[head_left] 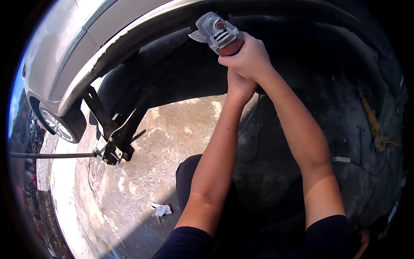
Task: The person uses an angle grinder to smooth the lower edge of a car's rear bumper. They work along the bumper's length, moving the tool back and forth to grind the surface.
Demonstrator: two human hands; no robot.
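Note:
Both my hands are wrapped round an angle grinder, held up at the underside of a car's body edge. My right hand grips its reddish body just behind the grey metal head. Lower down, my left hand closes round the rear part, its fingers partly hidden by the right hand. A guard sticks out at the left of the head; the disc cannot be made out against the dark wheel-arch area. A thin dark cord hangs below my hands and loops on the ground.
At left, a scissor jack with a long bar stands under the silver car, near its wheel. A whitish crumpled glove or rag lies on the concrete. A yellow metal tool lies in shadow at right.

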